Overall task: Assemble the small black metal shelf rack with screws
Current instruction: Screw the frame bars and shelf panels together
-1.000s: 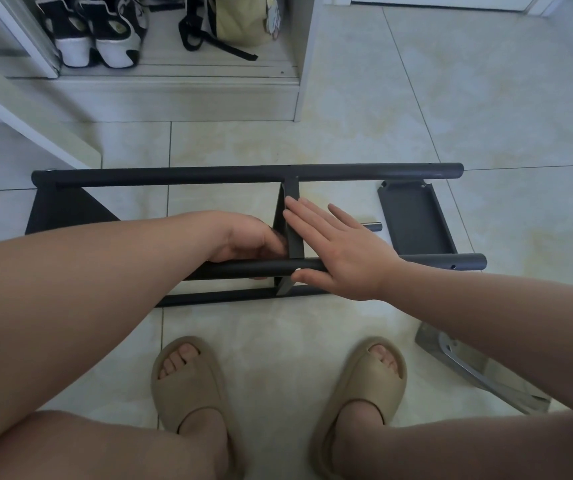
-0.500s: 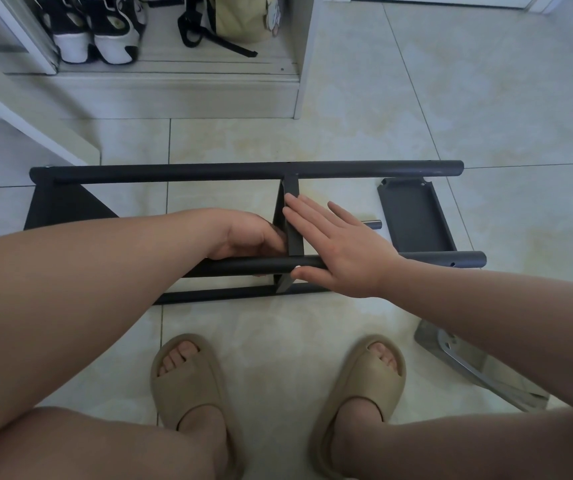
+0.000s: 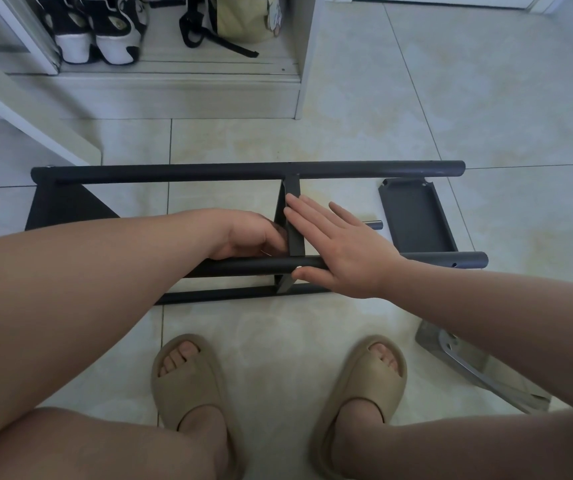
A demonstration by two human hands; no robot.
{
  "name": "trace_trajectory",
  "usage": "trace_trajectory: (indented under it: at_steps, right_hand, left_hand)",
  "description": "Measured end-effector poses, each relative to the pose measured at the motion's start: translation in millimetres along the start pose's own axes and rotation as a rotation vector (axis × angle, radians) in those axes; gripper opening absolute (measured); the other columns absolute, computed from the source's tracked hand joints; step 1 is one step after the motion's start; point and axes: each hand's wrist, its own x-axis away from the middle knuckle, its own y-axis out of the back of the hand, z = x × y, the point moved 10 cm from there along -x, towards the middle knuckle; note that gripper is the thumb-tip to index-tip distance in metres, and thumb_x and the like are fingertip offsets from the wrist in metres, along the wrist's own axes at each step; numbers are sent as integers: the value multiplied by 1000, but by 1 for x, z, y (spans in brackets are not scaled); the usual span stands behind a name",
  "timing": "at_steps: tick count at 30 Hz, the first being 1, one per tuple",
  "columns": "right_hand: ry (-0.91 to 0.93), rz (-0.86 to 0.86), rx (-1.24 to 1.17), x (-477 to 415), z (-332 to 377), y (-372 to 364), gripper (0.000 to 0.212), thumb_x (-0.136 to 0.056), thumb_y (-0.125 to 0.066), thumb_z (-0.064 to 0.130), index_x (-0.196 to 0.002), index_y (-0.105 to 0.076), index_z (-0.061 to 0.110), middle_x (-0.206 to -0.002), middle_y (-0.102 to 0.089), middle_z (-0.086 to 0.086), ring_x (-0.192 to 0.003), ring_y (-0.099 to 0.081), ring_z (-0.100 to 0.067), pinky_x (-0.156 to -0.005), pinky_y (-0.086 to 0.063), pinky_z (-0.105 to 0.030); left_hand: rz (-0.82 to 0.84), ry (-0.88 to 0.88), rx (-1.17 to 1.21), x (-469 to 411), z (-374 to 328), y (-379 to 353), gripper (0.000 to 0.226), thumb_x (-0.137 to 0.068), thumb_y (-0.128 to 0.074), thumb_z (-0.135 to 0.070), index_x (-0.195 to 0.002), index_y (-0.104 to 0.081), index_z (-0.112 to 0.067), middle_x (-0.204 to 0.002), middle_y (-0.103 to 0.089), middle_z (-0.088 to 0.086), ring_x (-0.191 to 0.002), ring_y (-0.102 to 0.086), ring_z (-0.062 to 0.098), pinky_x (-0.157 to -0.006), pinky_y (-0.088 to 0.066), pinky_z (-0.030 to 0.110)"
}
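Observation:
The black metal rack lies on its side on the tiled floor, its far tube [image 3: 209,169] and near tube [image 3: 451,259] running left to right. A middle shelf panel [image 3: 293,188] joins them. My right hand [image 3: 344,251] lies flat with straight fingers against this panel, its thumb on the near tube by a small pale screw head [image 3: 297,268]. My left hand [image 3: 247,233] is curled on the panel's left side, with its fingertips hidden. A loose black shelf panel [image 3: 413,216] lies at the rack's right end.
A short metal pin [image 3: 374,223] lies beside the loose panel. A clear bag with a metal part [image 3: 458,355] sits on the floor to my right. Behind the rack are a white cabinet [image 3: 307,57] with shoes [image 3: 98,32] and a white board [image 3: 29,112]. My sandalled feet are below.

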Motion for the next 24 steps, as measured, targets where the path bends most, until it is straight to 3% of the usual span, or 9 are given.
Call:
trace_trajectory:
  at_steps: [7,14,20,24]
  right_hand:
    - [0,1,-4,0,1,1,89,-95,-27,70,-163,-3,17,-169,11,6,-155,11,-9,-127,-2,-40]
    - [1,1,-2,0,1,1,88,-95,-27,69,-162,-3,17,-169,11,6,-155,10,-10,-127,-2,-40]
    - [0,4,0,0,1,1,88,-96,-27,69,-163,-2,17,-169,12,6,-155,11,-9,-127,-1,-40]
    - [-6,14,2,0,0,0,89,-95,-26,70,-162,-1,18,-169,13,6,-155,12,-9,-127,-1,-40]
  left_hand:
    - [-14,84,-6,-3,9,1,17,-96,-55,-17,-102,-70,-13,-82,-70,2,-80,-62,16,-85,-51,34]
    - [20,27,23,-1,4,0,20,-92,-52,-2,-94,-70,-10,-84,-71,8,-75,-64,19,-75,-50,32]
    - [4,85,6,-3,10,1,16,-95,-56,-17,-95,-71,-12,-81,-70,4,-75,-64,16,-80,-51,32]
    - [-30,30,-19,-5,4,3,16,-93,-56,-8,-101,-70,-6,-81,-71,7,-68,-67,15,-66,-53,26]
